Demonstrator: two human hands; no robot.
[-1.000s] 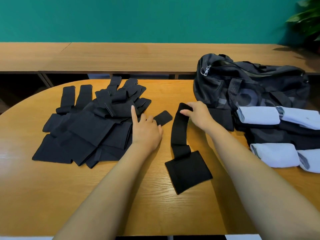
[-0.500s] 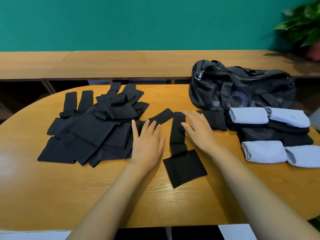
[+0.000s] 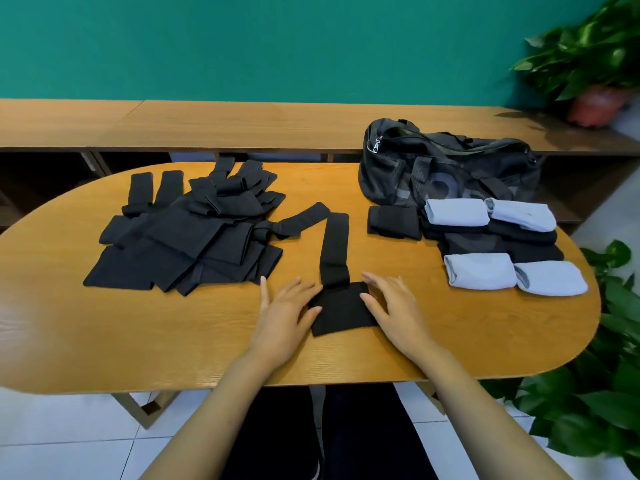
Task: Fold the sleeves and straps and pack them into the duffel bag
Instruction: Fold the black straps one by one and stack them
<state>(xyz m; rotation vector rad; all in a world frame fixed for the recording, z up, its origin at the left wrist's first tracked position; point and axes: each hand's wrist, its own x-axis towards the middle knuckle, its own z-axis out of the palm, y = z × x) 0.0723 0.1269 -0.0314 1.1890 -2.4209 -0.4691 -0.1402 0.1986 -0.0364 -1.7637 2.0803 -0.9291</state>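
Observation:
A black strap [image 3: 335,251] with a wide square pad at its near end lies in the middle of the wooden table [image 3: 173,341]. My left hand [image 3: 285,315] rests flat at the pad's left edge, fingers straight. My right hand [image 3: 393,308] lies at the pad's right edge, fingers relaxed and touching the cloth. A heap of unfolded black sleeves and straps [image 3: 187,233] covers the table's left part. The black duffel bag [image 3: 446,168] stands at the back right. In front of it lie folded black pieces [image 3: 394,221] and rolled pale blue sleeves [image 3: 478,275].
A long wooden bench [image 3: 242,123] runs behind the table along the green wall. Potted plants stand at the back right [image 3: 588,57] and on the floor at the right [image 3: 595,403]. Bare tabletop lies at the near left.
Both hands have slid from the strap's far part toward me and now flank its wide pad. The camera view has pulled back and shows more of the table and floor.

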